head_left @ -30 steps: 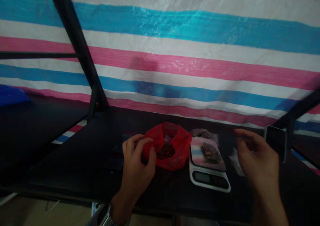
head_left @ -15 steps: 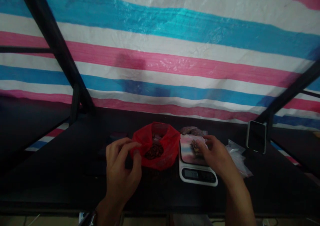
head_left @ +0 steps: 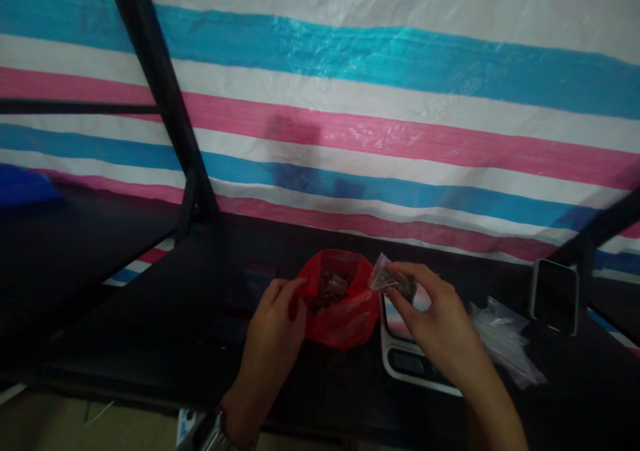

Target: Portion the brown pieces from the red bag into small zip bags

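My left hand [head_left: 277, 324] is closed on the left rim of a red plastic bag [head_left: 345, 328], thumb and fingers pinched at its edge. Inside the bag lie small dark brown pieces [head_left: 327, 298], too blurred to name. Between the thumb and fingers of my right hand [head_left: 435, 311] is a small clear zip bag [head_left: 395, 283] with brownish contents. It is raised over the kitchen scale [head_left: 395, 364], close to the red bag's right rim. My right hand and forearm hide part of the scale's plate and panel.
Several flat clear zip bags [head_left: 507, 344] lie right of the scale. A phone [head_left: 555, 298] leans near the black frame post at the right. Dark items [head_left: 260, 274] sit left of the red bag. Striped sheeting [head_left: 350, 131] hangs behind the black table [head_left: 150, 331].
My right hand has lifted the small zip bag off the scale plate and tilted it toward the red bag. My left hand stays at the red bag's rim. The view has shifted left.
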